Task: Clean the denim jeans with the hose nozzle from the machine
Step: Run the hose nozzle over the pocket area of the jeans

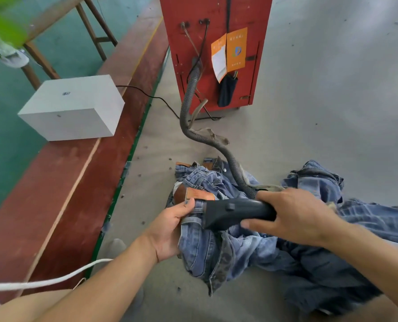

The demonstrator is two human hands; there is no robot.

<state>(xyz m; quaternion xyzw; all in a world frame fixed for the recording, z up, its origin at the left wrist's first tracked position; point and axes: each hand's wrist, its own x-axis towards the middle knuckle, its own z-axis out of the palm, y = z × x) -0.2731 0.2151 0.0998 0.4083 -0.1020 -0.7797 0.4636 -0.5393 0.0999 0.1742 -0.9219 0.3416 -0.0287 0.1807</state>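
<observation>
Item: denim jeans (216,249), crumpled on the grey table surface (332,112), waistband end toward the left hand, with more denim heaped just to the right.

Item: left hand (170,231), thumb pinching the waistband fabric beside the brown leather patch (193,194), holding that section up off the table.

Item: right hand (293,217), fingers curled round the rear of the black hose nozzle (235,212); the nozzle mouth sits against the denim just right of the left thumb.

Item: ribbed grey hose (193,126), running from the nozzle across the table to the red machine (216,54) standing at the far edge.

Item: white block (72,108), on the red bench to the left, well apart from the work.

Step in hand, as it looks from here: cleaning the waistband area, nozzle applied. Next move likely calls for drawing the nozzle along the fabric while the left hand keeps it taut, then shifting the grip to expose a fresh section. Loose folds could get drawn into the mouth.
</observation>
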